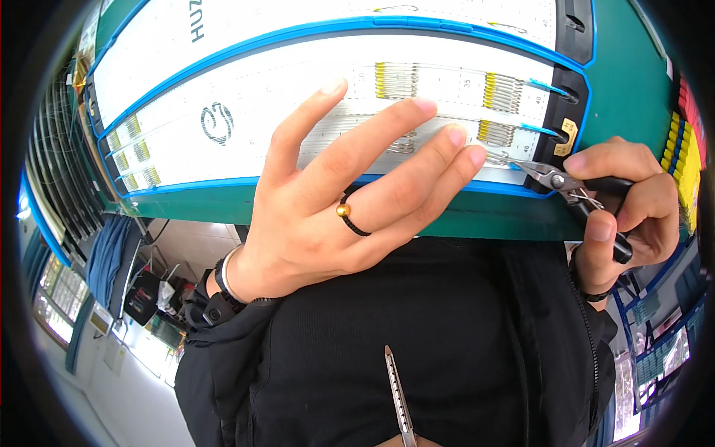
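Note:
A long white fishing-rig case (261, 89) with blue edges lies in front of me on a green surface. Across its ruled board run lines with rows of small fish hooks (501, 93) bound in yellow, and blue cords loop at its black right end. My left hand (335, 194) lies over the board with fingers stretched out, their tips resting beside the lower hooks. In my right hand (633, 194) is a pair of small pliers (557, 181) with black handles. The jaws reach over the board's lower right corner, by the hook ends; whether they grip a hook is too small to tell.
A second white panel (261, 18) with a blue rim adjoins at the back. Yellow, blue and red items (681, 156) stand at the right edge. Dark curved strips (63, 149) fill the left side. A slim silver metal tool (398, 395) shows before my dark jacket.

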Demonstrator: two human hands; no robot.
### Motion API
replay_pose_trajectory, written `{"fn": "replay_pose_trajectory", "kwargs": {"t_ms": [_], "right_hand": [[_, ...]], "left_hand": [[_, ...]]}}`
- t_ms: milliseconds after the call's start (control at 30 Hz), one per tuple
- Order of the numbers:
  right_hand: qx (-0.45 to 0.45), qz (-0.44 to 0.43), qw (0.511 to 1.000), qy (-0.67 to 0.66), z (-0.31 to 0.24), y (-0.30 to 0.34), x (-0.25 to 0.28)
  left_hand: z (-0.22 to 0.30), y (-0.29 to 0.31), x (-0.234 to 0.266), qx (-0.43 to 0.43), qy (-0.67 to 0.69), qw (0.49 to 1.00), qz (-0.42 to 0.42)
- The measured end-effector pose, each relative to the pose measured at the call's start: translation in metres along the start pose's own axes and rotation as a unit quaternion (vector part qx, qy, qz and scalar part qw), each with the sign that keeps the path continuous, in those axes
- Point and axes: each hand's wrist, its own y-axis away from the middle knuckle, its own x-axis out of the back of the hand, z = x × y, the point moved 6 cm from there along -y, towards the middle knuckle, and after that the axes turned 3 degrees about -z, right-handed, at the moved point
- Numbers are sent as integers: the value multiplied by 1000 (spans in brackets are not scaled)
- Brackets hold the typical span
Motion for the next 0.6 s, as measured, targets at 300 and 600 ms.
{"fn": "replay_pose_trajectory", "kwargs": {"t_ms": [300,600], "right_hand": [[6,20,1000,1,1,-1,-1],[37,-32,998,27,-1,-6,-1]], "left_hand": [[0,-1,1,-1,-9,1000,-1],[0,-2,1,-3,6,1000,0]]}}
